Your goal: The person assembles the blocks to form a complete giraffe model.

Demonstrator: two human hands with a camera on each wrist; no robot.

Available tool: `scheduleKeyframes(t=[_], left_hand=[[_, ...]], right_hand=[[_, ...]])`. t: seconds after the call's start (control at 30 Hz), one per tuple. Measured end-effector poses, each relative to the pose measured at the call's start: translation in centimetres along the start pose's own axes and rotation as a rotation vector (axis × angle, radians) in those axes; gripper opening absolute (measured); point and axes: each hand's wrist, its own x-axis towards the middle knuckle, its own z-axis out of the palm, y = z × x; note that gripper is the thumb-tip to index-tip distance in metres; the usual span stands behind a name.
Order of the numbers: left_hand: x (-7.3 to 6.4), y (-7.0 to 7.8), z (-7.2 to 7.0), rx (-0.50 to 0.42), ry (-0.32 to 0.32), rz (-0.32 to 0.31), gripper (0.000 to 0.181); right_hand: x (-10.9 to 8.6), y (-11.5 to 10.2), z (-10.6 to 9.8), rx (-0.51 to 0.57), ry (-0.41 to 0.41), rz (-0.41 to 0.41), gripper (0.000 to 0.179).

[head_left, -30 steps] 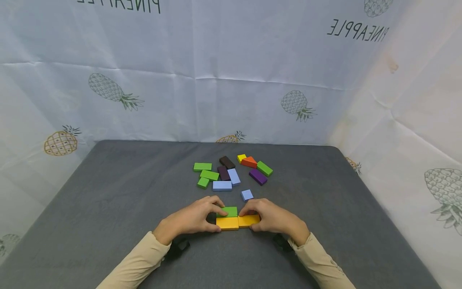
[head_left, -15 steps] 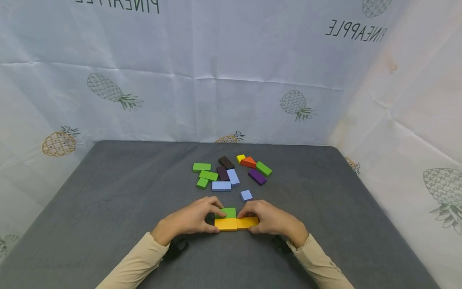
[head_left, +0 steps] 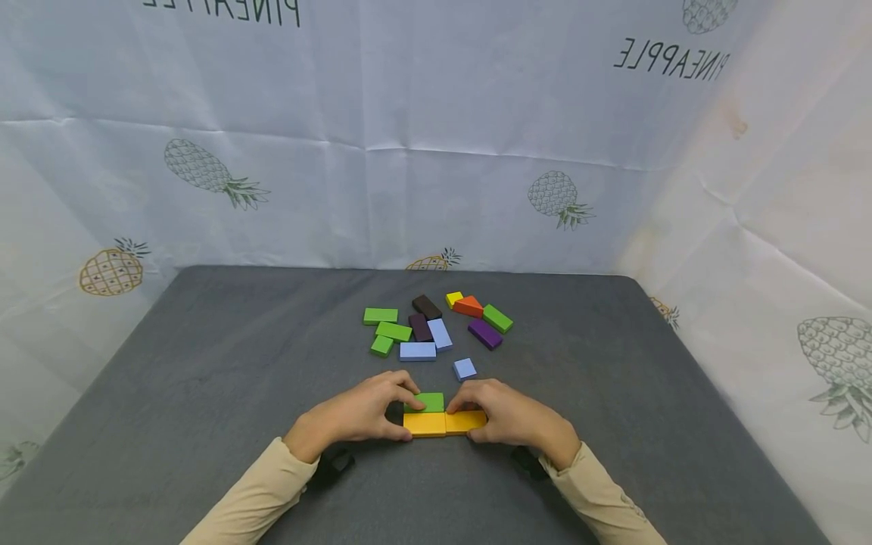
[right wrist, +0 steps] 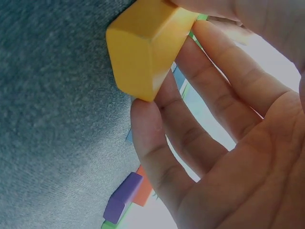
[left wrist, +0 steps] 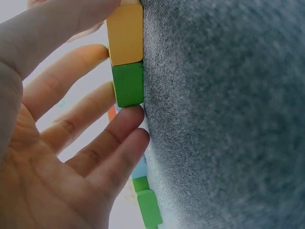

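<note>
Two yellow blocks lie end to end on the grey table, a left yellow block (head_left: 424, 425) and a right yellow block (head_left: 465, 422). Behind the left one, flush against it, sits a green block (head_left: 432, 402). My left hand (head_left: 364, 409) grips this pair, its thumb at the yellow front and fingertips over and behind the green block (left wrist: 128, 85). The right hand (head_left: 511, 416) holds the right yellow block (right wrist: 136, 52) between thumb at the front and fingers at the back. That block's outer end shows bare in the right wrist view.
Just behind the hands is a small light blue block (head_left: 465, 369). Farther back lie several green blocks (head_left: 381, 316), dark blocks (head_left: 427, 306), a long light blue block (head_left: 418, 351), a purple block (head_left: 486, 334) and an orange triangular block (head_left: 468, 306). A pineapple-print curtain (head_left: 409, 204) hangs behind the table.
The head view has shifted very slightly. Both hands keep the same hold, and the yellow and green blocks stay together in the same arrangement.
</note>
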Motion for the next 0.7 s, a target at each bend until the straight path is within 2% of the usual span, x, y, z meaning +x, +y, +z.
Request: scheduleKeyframes(t=[0.7], left_hand=[[0.04, -0.34, -0.05, -0.006, -0.006, 0.004, 0.042]], right_hand=[[-0.01, 0.09, -0.30, 0.047, 0.001, 0.012, 0.033]])
